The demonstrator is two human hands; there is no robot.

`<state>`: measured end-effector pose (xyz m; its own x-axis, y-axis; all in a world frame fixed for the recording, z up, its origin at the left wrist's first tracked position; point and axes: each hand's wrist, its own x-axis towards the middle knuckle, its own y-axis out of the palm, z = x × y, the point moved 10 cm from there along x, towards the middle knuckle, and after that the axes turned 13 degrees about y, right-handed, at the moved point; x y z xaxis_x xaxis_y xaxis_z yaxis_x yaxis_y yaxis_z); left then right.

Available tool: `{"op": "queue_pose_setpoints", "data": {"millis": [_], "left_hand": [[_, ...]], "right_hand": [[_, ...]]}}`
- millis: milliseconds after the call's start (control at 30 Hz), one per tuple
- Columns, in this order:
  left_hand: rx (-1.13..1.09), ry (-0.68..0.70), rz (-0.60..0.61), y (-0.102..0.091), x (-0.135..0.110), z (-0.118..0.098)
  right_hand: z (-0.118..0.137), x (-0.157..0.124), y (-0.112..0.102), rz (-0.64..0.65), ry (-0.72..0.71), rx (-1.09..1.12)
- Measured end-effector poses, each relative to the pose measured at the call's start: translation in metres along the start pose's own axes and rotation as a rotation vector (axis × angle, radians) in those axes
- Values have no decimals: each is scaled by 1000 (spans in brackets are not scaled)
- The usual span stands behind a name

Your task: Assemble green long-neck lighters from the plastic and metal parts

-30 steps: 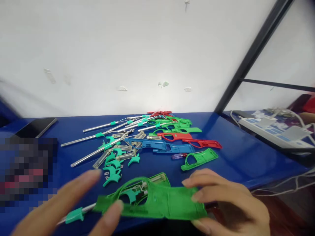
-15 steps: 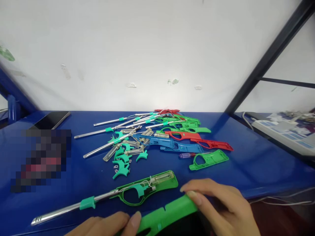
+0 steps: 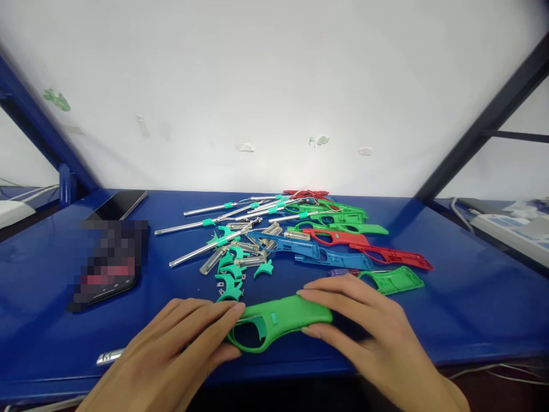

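A green lighter casing (image 3: 295, 315) lies at the table's near side, its outer face up. The casing half covers the other half, so the tank and wires inside are hidden. A teal trigger (image 3: 259, 327) shows in its finger loop. My left hand (image 3: 184, 343) is closed round the loop end, with the thumb below. My right hand (image 3: 364, 326) pinches the wide end between fingers and thumb. From behind my left hand pokes the slotted tip of a metal lighter tube (image 3: 109, 357); the rest of the tube is covered.
Behind lie metal lighter tubes (image 3: 193, 252), teal triggers (image 3: 231, 273), clear fuel tanks (image 3: 251, 261), blue casing halves (image 3: 334, 259), red halves (image 3: 398, 257) and a green half (image 3: 398, 280). A screwdriver (image 3: 341, 273) is partly hidden. Phones (image 3: 118, 206) lie left; a power strip (image 3: 514, 234) sits right.
The green casing half has moved up and left onto the half holding the tube, trigger and tank, covering those parts. Both hands came with it. The camera view has shifted left.
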<state>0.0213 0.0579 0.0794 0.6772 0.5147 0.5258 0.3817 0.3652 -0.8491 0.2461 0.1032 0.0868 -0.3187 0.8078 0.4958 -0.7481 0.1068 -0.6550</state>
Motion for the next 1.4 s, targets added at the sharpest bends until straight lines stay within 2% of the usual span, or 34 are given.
{"op": "queue_pose_setpoints", "data": {"millis": [133, 367, 633, 967, 1400], "left_hand": [[19, 19, 24, 8, 3, 1], [-3, 15, 8, 7, 11, -1], [-14, 12, 7, 11, 10, -3], [41, 49, -48, 0, 24, -8], [-17, 17, 13, 15, 12, -6]], "right_hand": [[-2, 2, 8, 54, 0, -2], [-5, -1, 14, 126, 30, -11], [-16, -6, 16, 136, 75, -40], [-19, -6, 22, 179, 124, -32], [-19, -6, 22, 191, 114, -34]]}}
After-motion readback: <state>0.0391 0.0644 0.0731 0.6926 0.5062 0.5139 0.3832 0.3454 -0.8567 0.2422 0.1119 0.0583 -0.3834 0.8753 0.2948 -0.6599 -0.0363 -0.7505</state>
